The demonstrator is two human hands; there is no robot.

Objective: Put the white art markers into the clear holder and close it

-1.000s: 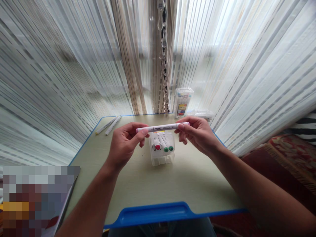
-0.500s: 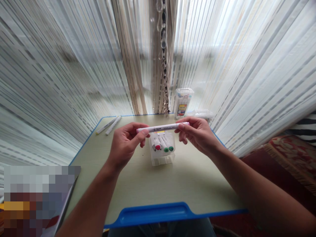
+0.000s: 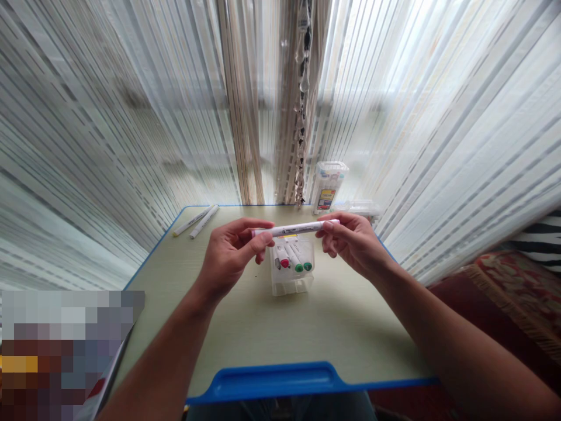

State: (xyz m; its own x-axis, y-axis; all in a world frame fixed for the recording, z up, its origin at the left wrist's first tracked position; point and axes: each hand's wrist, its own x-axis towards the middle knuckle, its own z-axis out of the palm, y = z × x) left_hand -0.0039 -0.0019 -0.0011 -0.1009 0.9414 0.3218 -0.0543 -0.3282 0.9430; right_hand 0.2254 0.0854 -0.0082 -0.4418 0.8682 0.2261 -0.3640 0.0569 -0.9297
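A white marker [image 3: 298,228] with pale pink ends is held level above the table, dark print facing me. My left hand [image 3: 232,248] pinches its left end between thumb and fingers. At the right end, the thumb and fingers of my right hand [image 3: 353,237] are closed on it. Below and behind the marker lies a clear plastic case [image 3: 293,286] with several white markers in it; red and green end caps [image 3: 298,268] face me. Part of the case is hidden by the held marker.
Two white markers [image 3: 204,222] lie at the table's far left. An upright clear case [image 3: 326,193] with markers and a flat clear plastic piece [image 3: 359,207] stand at the back right. The table [image 3: 263,327] has a blue rim; string curtains [image 3: 175,105] hang behind.
My left hand has slid slightly inward along the marker, covering more of its left end. The whole view has shifted a little; the right hand's grip looks the same.
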